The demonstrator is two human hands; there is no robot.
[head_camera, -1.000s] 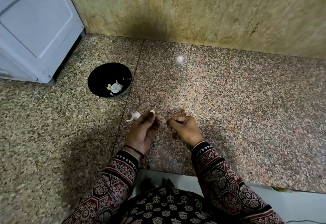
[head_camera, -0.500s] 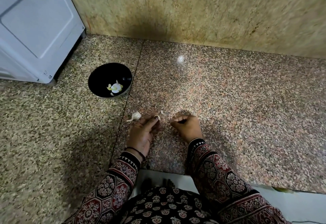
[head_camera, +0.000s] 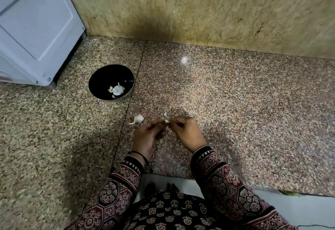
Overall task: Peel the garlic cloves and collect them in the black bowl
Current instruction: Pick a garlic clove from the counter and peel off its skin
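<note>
My left hand (head_camera: 147, 136) pinches a small pale garlic clove (head_camera: 166, 121) at its fingertips. My right hand (head_camera: 188, 132) has its fingertips pinched on the same clove from the right. A black bowl (head_camera: 101, 77) stands on the granite counter to the upper left of my hands, with several peeled pale cloves (head_camera: 117, 90) inside. An unpeeled garlic piece (head_camera: 138, 119) lies on the counter just left of my left hand. A small white scrap of peel (head_camera: 165, 114) lies just beyond my fingers.
A white appliance (head_camera: 34, 26) stands at the far left on the granite counter (head_camera: 235, 112), close to the bowl. A beige stone wall (head_camera: 199, 8) closes the back. The counter's front edge runs just under my forearms.
My right hand has moved left and its fingertips now meet the clove that my left hand holds. A scrap of peel now lies on the counter beyond the fingers.
</note>
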